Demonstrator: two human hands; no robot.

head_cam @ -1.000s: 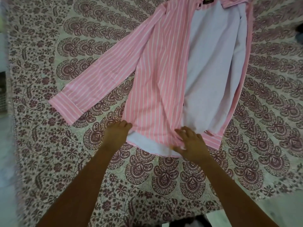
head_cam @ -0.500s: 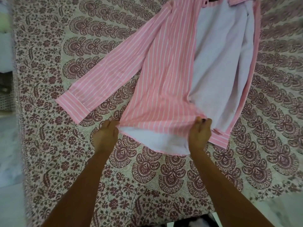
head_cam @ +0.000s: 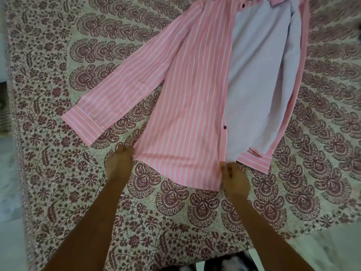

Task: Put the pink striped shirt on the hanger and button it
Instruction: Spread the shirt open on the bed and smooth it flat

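Pink striped shirt (head_cam: pixel 187 118) lies unbuttoned on the patterned bedspread (head_cam: pixel 78 192), collar (head_cam: pixel 277 0) far from the person, hem (head_cam: pixel 175 173) nearest, long axis running from near-centre to far right; left hand (head_cam: pixel 119 163) and right hand (head_cam: pixel 234 178) have fingers (head_cam: pixel 224 169) clamped on one front panel's hem corners. This looks like smoothing before hanging; no hanger shows, so the next move calls for slipping one into the shoulders.

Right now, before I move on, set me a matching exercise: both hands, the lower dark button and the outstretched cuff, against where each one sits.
Things:
1. left hand
2. right hand
3. dark button
4. outstretched sleeve cuff

Places:
A. on the open front edge of the pink striped shirt, above the hem
B. flat on the patterned sheet, held by no hand
C. pinching the hem corner at the open front edge
D. gripping the hem corner at the side seam

Pairs: 1-D, 2-C, 3-A, 4-B
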